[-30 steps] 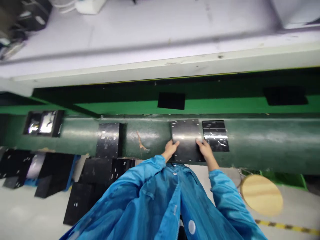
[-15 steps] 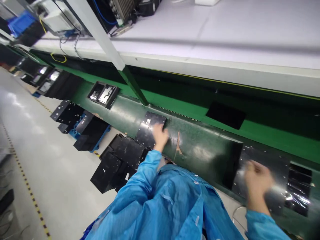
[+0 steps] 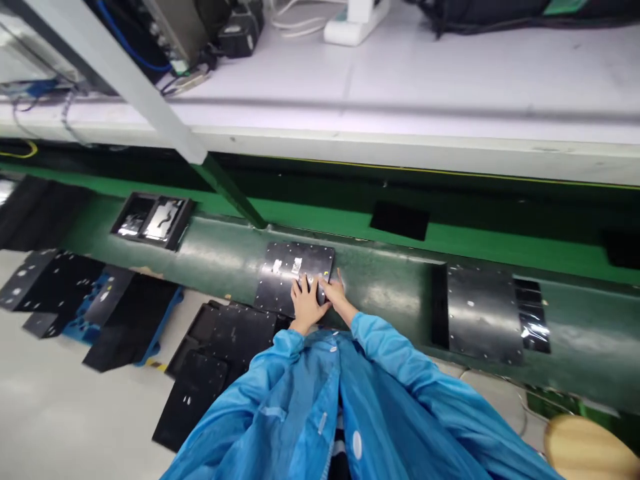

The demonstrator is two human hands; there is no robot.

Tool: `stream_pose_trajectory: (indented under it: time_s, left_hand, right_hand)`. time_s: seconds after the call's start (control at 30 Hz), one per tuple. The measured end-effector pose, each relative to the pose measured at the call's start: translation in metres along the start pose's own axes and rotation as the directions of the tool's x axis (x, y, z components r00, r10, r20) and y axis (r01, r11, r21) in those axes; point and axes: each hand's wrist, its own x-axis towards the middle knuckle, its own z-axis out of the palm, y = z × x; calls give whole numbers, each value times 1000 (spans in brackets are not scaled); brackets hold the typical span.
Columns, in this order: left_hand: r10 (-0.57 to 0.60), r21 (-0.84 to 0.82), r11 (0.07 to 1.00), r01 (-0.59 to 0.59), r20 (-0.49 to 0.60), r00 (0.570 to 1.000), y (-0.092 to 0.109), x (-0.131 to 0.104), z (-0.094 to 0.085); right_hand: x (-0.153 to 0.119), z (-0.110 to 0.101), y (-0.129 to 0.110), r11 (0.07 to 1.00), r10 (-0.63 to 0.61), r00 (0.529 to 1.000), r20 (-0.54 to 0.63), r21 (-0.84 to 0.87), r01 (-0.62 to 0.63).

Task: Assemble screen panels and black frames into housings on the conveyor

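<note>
A flat black panel (image 3: 280, 290) with small white dots along its edges and two light stickers lies on the green bench surface in front of me. My left hand (image 3: 307, 305) rests on its lower right part, fingers spread flat. At the panel's right edge is my right hand (image 3: 336, 293), its fingers apart and touching the panel near the corner. The two hands nearly meet. Further right on the bench lies another black panel (image 3: 484, 310), untouched, with dark pieces showing from under both its sides.
Black panels (image 3: 245, 333) are stacked at the lower left, beside black boxes on a blue pallet (image 3: 165, 327). A black frame (image 3: 153, 220) sits left on the bench. A post (image 3: 225, 183) and a white shelf (image 3: 400, 150) rise behind. A round wooden stool (image 3: 590, 447) stands lower right.
My right hand has left the right-hand panel and come across to the left one. My left hand now lies flat on that panel. The view has shifted.
</note>
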Motion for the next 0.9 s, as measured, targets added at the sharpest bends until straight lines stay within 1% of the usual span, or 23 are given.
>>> stream_pose_trajectory:
  time_s: [0.07,0.13,0.17,0.23,0.27,0.3,0.33,0.4,0.43,0.47,0.5,0.57,0.6,0.63,0.7,0.77,0.83,0.9]
  left_hand:
    - [51,-74,996,-48,35,998,23,-12,-6]
    - [144,-243,962,-125,63,988,46,-21,-9]
    - [202,-355,920,-165,68,977,56,-25,-10]
    - [273,-547,814,-198,58,960,71,-31,-9]
    - [270,-604,776,-181,59,961,76,-33,-8]
    - [234,-631,764,-137,73,969,77,-35,-6]
    - [179,-635,769,-77,98,979,76,-37,-4]
    - [50,-616,786,52,148,988,67,-39,2]
    - [8,-620,779,94,159,987,60,-39,6]
    - [-18,-646,756,108,144,989,52,-39,9]
    - [-18,-677,728,104,132,991,43,-37,12]
    - [-25,-724,682,103,117,993,28,-31,14]
    - [-49,-725,679,116,113,992,22,-27,14]
    - [-83,-711,690,135,107,991,19,-21,12]
    - [-176,-670,718,187,85,981,18,-9,5]
    - [-248,-646,728,228,61,967,22,-1,-5]
    - [-276,-648,721,245,56,959,26,3,-14]
    - [-280,-655,717,238,42,959,27,4,-20]
  right_hand:
    - [-12,-36,3,992,-31,997,-66,-121,22]
    - [-28,-66,3,974,-103,985,-141,-217,70]
    - [-36,-78,2,963,-140,975,-175,-253,93]
    - [-51,-93,-3,947,-179,958,-225,-304,106]
    - [-57,-97,-5,942,-179,954,-241,-321,96]
    - [-62,-99,-6,940,-174,954,-244,-330,87]
    - [-66,-100,-7,942,-171,960,-222,-322,93]
    - [-67,-100,-5,958,-176,977,-123,-249,142]
    - [-64,-100,-2,967,-187,980,-63,-188,173]
    - [-60,-99,1,972,-203,979,-26,-123,198]
    - [-53,-98,4,972,-227,974,-23,-65,225]
    - [-36,-94,9,957,-289,955,-72,0,290]
    - [-26,-91,10,946,-319,944,-84,21,322]
    - [-17,-87,9,938,-343,937,-67,38,345]
    - [-2,-77,3,929,-367,930,-4,48,367]
    - [5,-65,-7,926,-378,926,21,20,378]
    - [7,-53,-17,917,-397,918,15,-40,397]
    - [9,-40,-24,914,-397,917,41,-77,399]
